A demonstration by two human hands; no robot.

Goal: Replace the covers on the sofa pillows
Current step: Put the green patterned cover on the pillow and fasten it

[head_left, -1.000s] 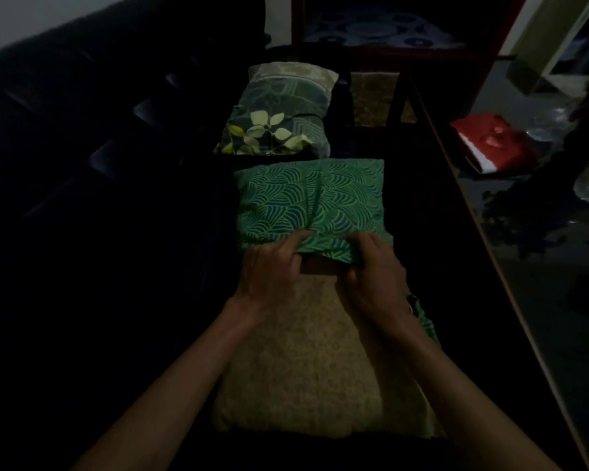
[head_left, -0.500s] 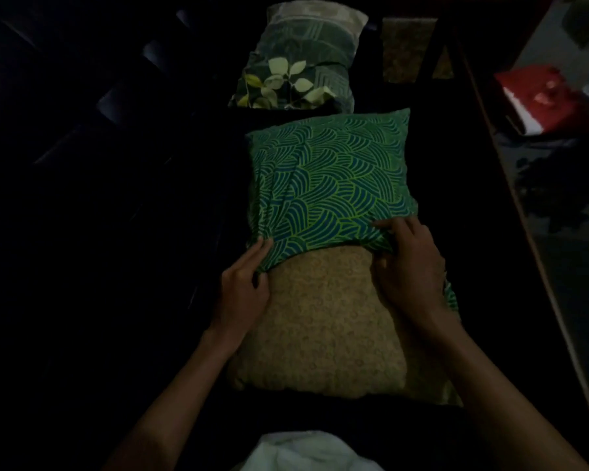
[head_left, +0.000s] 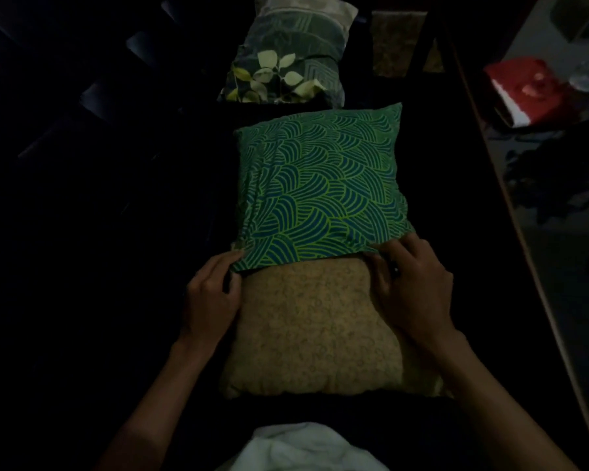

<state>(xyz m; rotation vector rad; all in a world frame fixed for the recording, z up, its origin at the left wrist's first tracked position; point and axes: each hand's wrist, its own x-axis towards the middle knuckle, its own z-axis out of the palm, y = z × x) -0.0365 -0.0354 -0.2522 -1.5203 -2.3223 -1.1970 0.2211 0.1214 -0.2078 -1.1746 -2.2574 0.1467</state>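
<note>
A tan patterned pillow (head_left: pixel 317 328) lies on the dark sofa seat in front of me. A green cover with a wave pattern (head_left: pixel 323 185) is drawn over its far half, its open hem running across the pillow's middle. My left hand (head_left: pixel 211 294) pinches the hem at the cover's left corner. My right hand (head_left: pixel 412 287) grips the hem at the right corner. The near half of the pillow is bare.
A second pillow with a leaf print (head_left: pixel 286 62) lies beyond the green one. A dark sofa back (head_left: pixel 82 96) runs along the left. A red item (head_left: pixel 524 90) lies on the floor at right. White cloth (head_left: pixel 300 447) shows at the bottom edge.
Both hands moved apart from the hem's middle to its two corners. The cover now reaches further down the pillow and lies smoother.
</note>
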